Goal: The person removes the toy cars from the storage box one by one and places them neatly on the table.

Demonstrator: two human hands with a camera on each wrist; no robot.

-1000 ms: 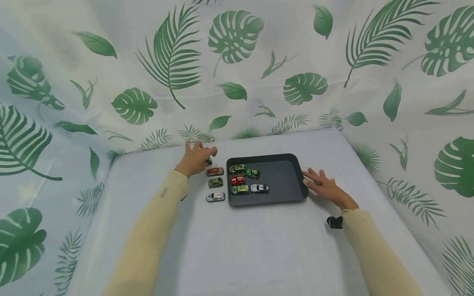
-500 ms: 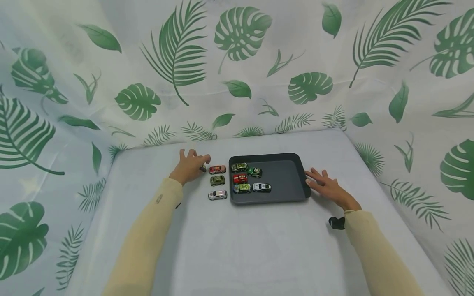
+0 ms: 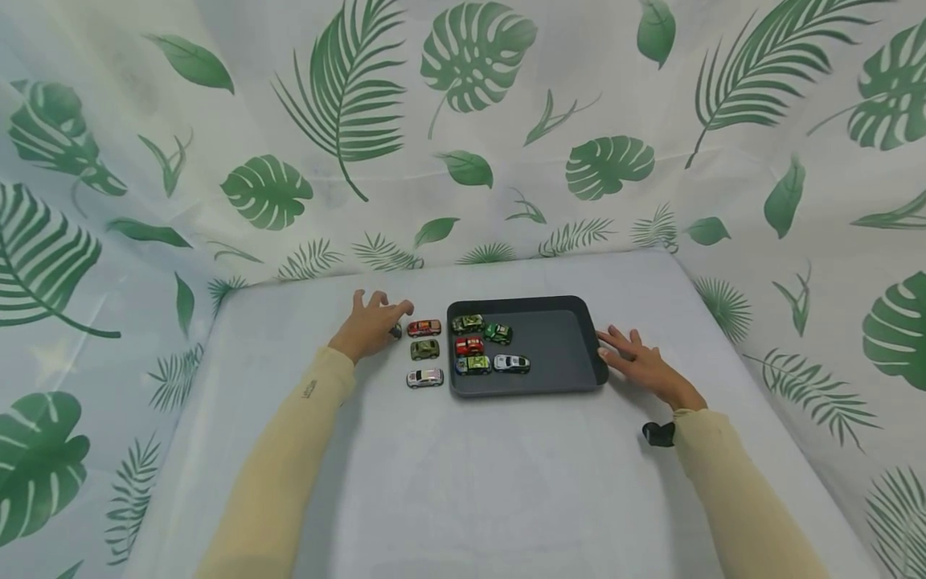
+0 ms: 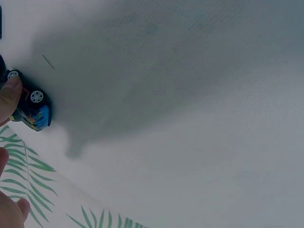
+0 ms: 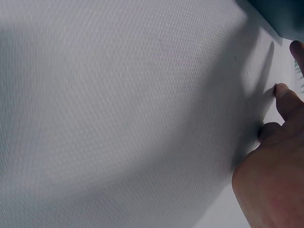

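My left hand (image 3: 366,328) pinches a small toy car (image 4: 34,107), dark with blue and yellow markings, its wheels facing the left wrist camera. Most of that car is hidden by the hand in the head view. Just right of it, an orange-red toy car (image 3: 424,328), an olive green toy car (image 3: 424,349) and a silver toy car (image 3: 424,378) form a column on the table. A dark grey tray (image 3: 557,346) lies beside them, with several toy cars in its left half. My right hand (image 3: 644,370) has its fingers extended at the tray's right edge.
Inside the tray are a camouflage car (image 3: 468,323), a green car (image 3: 498,333), a red car (image 3: 469,346), a lime car (image 3: 473,366) and a white car (image 3: 511,364). A leaf-patterned curtain (image 3: 535,209) stands behind the white table (image 3: 506,482).
My left hand has moved left and nearer with the toy car, from behind the orange-red car to its left side. The right hand stays at the tray; the head view shifted slightly.
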